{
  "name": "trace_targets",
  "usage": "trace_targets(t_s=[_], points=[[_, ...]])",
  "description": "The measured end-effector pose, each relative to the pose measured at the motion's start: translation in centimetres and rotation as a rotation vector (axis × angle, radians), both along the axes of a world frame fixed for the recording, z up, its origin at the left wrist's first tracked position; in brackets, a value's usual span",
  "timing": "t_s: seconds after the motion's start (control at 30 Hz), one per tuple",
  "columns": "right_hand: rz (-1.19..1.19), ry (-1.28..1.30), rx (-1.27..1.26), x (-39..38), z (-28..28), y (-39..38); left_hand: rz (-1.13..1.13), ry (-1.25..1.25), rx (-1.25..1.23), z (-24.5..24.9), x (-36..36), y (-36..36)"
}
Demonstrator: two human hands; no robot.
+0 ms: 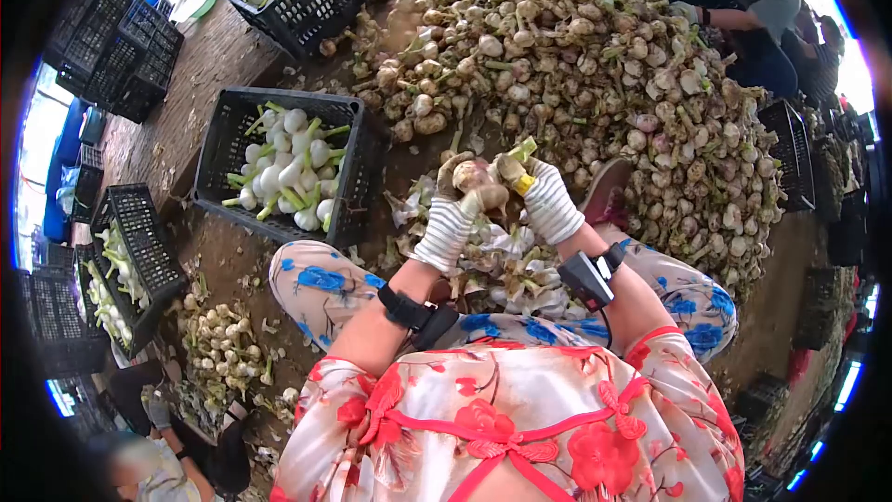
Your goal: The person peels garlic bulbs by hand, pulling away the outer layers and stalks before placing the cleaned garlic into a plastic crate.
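Bulb (472,177) held by left hand (444,218), centre of frame

I record the bulb grasped in the gloved left hand. The gloved right hand (550,203) is curled close beside it; a yellow piece (525,184) shows at its fingers and a green stalk (524,147) juts above. From my end I cannot tell whether that hand grips either. Loose skins (522,271) lie below both hands. Left of centre I note a black crate (360,163) holding pale bulbs (283,167) with green stems. A large heap (576,65) of soiled garlic spans the upper centre and right; a smaller pile (223,344) lies lower left. One co-worker (734,19) is at the upper right, beside the heap, another person (172,465) at the lower left.
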State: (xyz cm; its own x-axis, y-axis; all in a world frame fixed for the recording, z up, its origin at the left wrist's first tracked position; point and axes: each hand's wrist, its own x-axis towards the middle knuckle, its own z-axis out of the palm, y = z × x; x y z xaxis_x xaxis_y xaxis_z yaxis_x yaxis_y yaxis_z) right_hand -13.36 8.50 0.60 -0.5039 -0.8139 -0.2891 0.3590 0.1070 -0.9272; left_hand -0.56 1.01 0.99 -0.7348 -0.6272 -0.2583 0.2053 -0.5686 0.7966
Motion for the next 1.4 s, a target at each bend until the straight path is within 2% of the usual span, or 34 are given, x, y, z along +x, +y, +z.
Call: trace_targets(t_s=[0.03,0.1,0.13,0.17,0.23,0.27,0.3,0.37,0.4,0.43,0.5,0.53,0.57,0.63,0.67,0.7,0.77,0.8,0.83,0.93,1.0,1.1,1.13,1.17,1.23,1.27,1.3,1.33,1.37,1.4], points=[[0.002,-0.001,0.002,0.0,-0.2,0.1,0.002,-0.001,0.002,-0.2,0.0,-0.2],[0.019,0.107,-0.054,0.0,-0.7,0.3,-0.065,0.216,0.226,-1.1,0.0,-0.8],[-0.002,0.041,-0.046,-0.1,-0.9,0.2,-0.241,0.367,0.308,-1.5,0.0,-1.5],[-0.001,0.044,-0.048,-0.1,-0.9,0.3,-0.241,0.370,0.306,-1.7,0.1,-1.3],[-0.031,0.028,-0.003,-0.1,-1.1,0.3,-0.112,0.136,0.079,-0.7,0.4,-0.5],[-0.025,0.105,-0.064,-0.1,-1.8,0.2,0.071,0.114,-0.046,-0.1,0.0,0.4],[-0.027,0.099,-0.062,-0.1,-1.7,0.2,0.069,0.108,-0.044,-0.8,0.2,-0.1],[0.074,0.300,-0.051,-0.4,-1.0,0.3,-0.071,0.161,0.089,-2.8,0.4,-1.4],[0.115,0.318,-0.034,-0.7,-0.9,0.2,-0.042,0.176,0.263,-0.8,0.6,-0.9],[0.114,0.317,-0.033,-0.8,-0.7,0.4,-0.146,0.254,0.415,-1.2,0.7,-1.6],[0.169,0.749,-0.075,-1.4,0.1,0.3,-0.288,0.270,0.608,-2.5,0.9,-2.7],[0.152,0.669,-0.022,-1.1,0.3,0.6,-0.331,0.237,0.608,-2.7,1.1,-3.4],[0.100,0.417,-0.083,-1.0,-1.1,0.7,-0.323,0.240,0.606,-3.1,1.1,-3.5],[0.045,-0.001,-0.267,0.0,-0.7,0.9,-0.138,0.191,0.492,0.0,1.1,-3.0],[0.077,0.180,-0.207,-0.3,-1.4,1.0,-0.303,0.358,0.379,1.9,1.5,-3.3],[0.072,0.177,-0.205,0.1,-1.4,1.1,-0.307,0.354,0.382,0.4,1.2,-3.3],[-0.020,-0.119,-0.146,1.6,-0.9,1.0,0.067,0.070,-0.288,-3.6,0.5,-2.8],[0.003,0.072,-0.124,2.2,-0.2,1.1,0.140,0.231,-0.426,-2.7,0.1,-2.1],[0.046,0.224,-0.106,2.3,-0.7,1.1,0.063,0.067,-0.572,-2.8,0.5,-2.5],[0.053,0.196,-0.096,1.5,0.6,1.2,0.039,0.177,-0.515,-2.4,0.6,-3.4],[0.132,0.665,0.003,0.2,1.1,1.2,-0.121,0.090,-0.265,-1.6,1.1,-3.7],[0.016,0.543,-0.028,-2.1,1.6,0.4,-0.174,0.066,-0.367,-0.1,1.9,-3.4],[0.017,0.719,0.054,-2.4,1.6,-0.3,-0.321,-0.031,-0.305,0.7,2.4,-3.2],[0.013,0.846,-0.030,-2.5,1.6,-0.7,-0.364,0.012,-0.343,0.8,2.2,-2.6],[0.018,1.201,0.177,-4.5,-1.1,-1.4,-0.434,0.048,-0.238,0.6,2.1,-2.0],[0.091,1.058,0.297,-5.0,-1.9,-1.2,-0.389,0.142,-0.195,-0.4,2.2,-2.0],[0.207,0.904,0.288,-4.9,-1.7,-0.5,-0.374,0.146,-0.203,0.0,2.2,-2.4],[0.274,0.655,0.110,-4.6,-1.8,0.2,-0.371,0.114,-0.141,0.4,2.4,-2.5],[0.328,0.396,-0.056,-4.2,-1.8,0.9,-0.375,0.079,-0.073,0.5,2.7,-2.5],[0.383,-0.076,0.041,-3.7,1.0,1.5,-0.339,0.094,-0.076,-0.7,2.5,-2.9]])
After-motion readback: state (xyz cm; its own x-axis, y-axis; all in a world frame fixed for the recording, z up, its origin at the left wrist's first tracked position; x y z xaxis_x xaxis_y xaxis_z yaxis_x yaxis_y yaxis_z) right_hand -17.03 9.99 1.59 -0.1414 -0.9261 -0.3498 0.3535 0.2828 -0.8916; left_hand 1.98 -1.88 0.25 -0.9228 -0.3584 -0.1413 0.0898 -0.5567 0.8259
